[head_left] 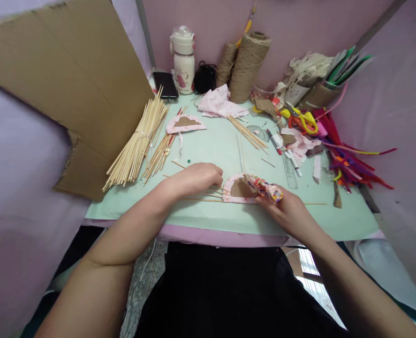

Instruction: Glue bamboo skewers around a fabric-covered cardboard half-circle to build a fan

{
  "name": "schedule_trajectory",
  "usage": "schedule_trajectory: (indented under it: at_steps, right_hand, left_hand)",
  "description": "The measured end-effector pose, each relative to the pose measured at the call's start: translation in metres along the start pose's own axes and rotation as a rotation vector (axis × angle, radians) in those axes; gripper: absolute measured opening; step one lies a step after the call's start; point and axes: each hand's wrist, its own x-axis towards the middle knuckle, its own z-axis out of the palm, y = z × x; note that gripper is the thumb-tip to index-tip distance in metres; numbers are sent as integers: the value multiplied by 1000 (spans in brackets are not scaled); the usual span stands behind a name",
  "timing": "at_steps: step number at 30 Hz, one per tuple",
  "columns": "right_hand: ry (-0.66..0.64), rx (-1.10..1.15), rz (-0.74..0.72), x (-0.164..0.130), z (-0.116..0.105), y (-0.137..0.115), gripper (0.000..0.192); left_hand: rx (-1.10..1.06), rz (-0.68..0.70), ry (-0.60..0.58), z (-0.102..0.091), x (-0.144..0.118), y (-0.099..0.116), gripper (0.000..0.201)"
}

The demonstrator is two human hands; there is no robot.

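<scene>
In my right hand (289, 210) is a cone-shaped packet (264, 188) with a colourful printed wrapper, gripped by closed fingers. Its narrow end points left, over a half-round cardboard piece (239, 188) edged in pink patterned cloth. Thin wooden sticks (202, 200) stick out from this piece to the left, the right and the back. My left hand (203, 177) is closed just left of the piece, above the sticks. Its fingertips are turned away, so what they pinch cannot be made out. A similar cloth-edged half-round piece (185, 123) lies farther back.
A thick bundle of sticks (139, 141) and a large cardboard sheet (70, 70) are on the left. Behind stand a bottle (184, 65) and twine spools (249, 65). Scissors (302, 119), pens (294, 162), a clear ruler (290, 173) and pipe cleaners (348, 162) lie right.
</scene>
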Motion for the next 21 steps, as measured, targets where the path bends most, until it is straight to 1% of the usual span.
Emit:
schedule_trajectory:
  at_steps: [3, 6, 8, 10, 13, 21]
  right_hand:
    - [42, -9, -36, 1, 1, 2, 33]
    - [112, -21, -121, 0, 3, 3, 36]
    - [116, -14, -183, -1, 4, 2, 38]
    - [93, -7, -221, -2, 7, 1, 41]
    - [68, -18, -228, -3, 11, -1, 44]
    - [84, -62, -214, -2, 13, 0, 49]
  left_hand:
    - [3, 8, 6, 0, 0, -1, 26]
    - [19, -5, -4, 0, 0, 0, 28]
    - [24, -11, -10, 0, 0, 0, 29]
    - [23, -3, -5, 0, 0, 0, 30]
    - [24, 15, 3, 2, 0, -1, 30]
    - [39, -8, -4, 0, -1, 1, 28]
